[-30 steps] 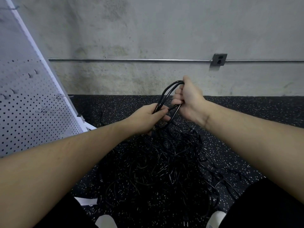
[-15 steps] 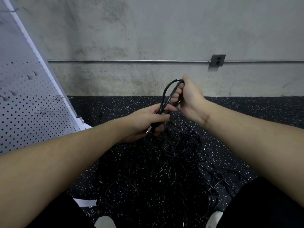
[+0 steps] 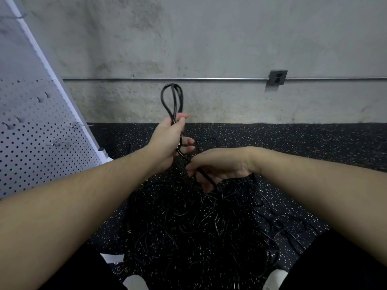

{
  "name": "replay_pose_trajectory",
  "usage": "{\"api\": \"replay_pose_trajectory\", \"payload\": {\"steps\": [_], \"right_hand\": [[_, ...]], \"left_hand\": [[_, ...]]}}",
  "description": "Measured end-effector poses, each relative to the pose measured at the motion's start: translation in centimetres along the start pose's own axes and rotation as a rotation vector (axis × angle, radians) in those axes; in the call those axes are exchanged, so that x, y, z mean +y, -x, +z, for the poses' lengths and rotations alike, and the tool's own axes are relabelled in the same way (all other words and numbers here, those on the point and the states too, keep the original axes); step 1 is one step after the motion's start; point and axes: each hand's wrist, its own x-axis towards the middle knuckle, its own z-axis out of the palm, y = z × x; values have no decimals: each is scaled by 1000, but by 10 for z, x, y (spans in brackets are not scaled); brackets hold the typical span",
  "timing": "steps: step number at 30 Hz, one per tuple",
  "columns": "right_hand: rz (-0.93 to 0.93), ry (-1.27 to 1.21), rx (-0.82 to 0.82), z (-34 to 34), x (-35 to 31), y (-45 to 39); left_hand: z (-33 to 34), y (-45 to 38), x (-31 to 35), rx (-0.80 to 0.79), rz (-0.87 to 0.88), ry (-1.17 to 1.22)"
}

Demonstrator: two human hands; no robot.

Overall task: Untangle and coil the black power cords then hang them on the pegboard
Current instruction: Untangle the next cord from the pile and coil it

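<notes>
The left hand (image 3: 167, 141) grips a coiled black cord (image 3: 172, 101), whose loops stand upright above the fist against the concrete wall (image 3: 209, 38). A strand runs down from that fist to the right hand (image 3: 217, 166), whose fingers curl loosely round it. Below both hands a tangled pile of black cords (image 3: 199, 222) lies on the speckled black floor (image 3: 314, 143). A white pegboard (image 3: 31, 143) with a few metal hooks leans at the floor's left edge. A conduit pipe (image 3: 167, 79) and an outlet box (image 3: 277, 77) run along the wall.
</notes>
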Motion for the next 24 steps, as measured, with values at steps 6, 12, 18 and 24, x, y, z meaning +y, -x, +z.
{"api": "replay_pose_trajectory", "payload": {"steps": [6, 12, 18, 24], "right_hand": [[-20, 156, 77, -19, -2, 18], [-284, -337, 230, -34, -6, 13], [-294, -100, 684, -33, -5, 6], [-233, -239, 621, -46, -4, 9]], "left_hand": [[-25, -12, -10, 108, 33, -271], [-30, -10, -21, -15, 7, -559], [-18, 3, -15, -180, 51, -564], [-19, 0, -14, -185, 37, -565]]}}
